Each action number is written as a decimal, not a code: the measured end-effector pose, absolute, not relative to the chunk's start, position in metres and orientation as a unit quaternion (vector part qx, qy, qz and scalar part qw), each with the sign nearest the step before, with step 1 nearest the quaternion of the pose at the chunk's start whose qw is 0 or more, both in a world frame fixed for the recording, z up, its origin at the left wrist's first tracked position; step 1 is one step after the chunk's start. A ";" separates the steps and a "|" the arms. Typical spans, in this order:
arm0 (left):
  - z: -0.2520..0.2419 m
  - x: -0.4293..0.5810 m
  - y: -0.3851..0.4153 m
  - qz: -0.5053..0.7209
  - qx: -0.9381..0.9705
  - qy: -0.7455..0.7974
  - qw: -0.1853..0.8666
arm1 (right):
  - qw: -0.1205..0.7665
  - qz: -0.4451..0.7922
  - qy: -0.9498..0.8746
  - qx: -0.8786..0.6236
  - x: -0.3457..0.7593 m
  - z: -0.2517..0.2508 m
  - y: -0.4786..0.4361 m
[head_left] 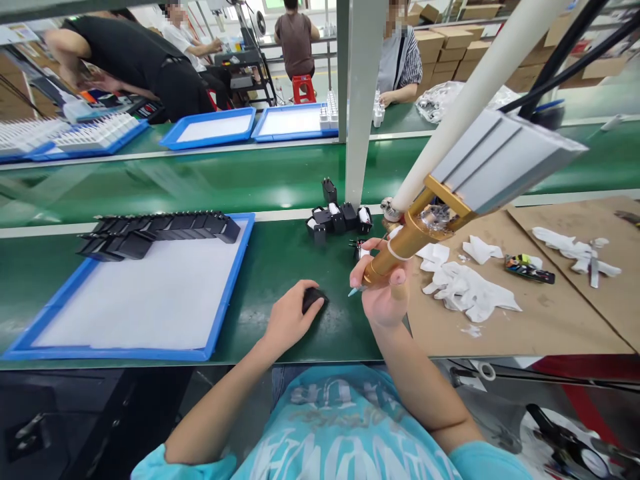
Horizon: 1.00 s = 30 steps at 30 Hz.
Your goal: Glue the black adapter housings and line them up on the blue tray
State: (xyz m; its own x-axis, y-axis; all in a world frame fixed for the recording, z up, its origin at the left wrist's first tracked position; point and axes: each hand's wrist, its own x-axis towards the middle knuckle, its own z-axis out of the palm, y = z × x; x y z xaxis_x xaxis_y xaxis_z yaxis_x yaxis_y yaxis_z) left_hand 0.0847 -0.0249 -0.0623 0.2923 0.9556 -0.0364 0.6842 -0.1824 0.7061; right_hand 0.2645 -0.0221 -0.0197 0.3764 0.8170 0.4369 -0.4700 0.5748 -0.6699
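My left hand [290,317] rests on the green bench, fingers closed round a small black part [315,297]. My right hand [383,287] grips the gold barrel of a hanging dispensing tool [400,250], whose blue tip [356,291] points down beside the black part. The tool's grey body [500,160] and white tube [480,87] rise to the upper right. A cluster of small black parts [337,219] lies just beyond my hands near a white post [361,100].
A blue tray [150,287] with a white liner and a row of black parts [160,230] sits at left. Brown cardboard [500,313] with crumpled white wipes [465,287] lies at right. Other people work behind more blue trays [210,127] across the green belt [200,177].
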 end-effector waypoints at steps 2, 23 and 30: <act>-0.059 0.086 -0.022 0.315 0.604 0.538 0.496 | 0.802 0.397 -0.387 -0.221 0.266 -0.021 -0.021; -0.032 0.096 -0.022 0.473 0.428 0.156 0.754 | 0.790 0.326 -0.410 -0.320 0.272 -0.025 -0.015; -0.036 0.088 -0.014 0.317 0.739 0.417 0.423 | 0.799 0.292 -0.366 -0.377 0.279 -0.022 -0.011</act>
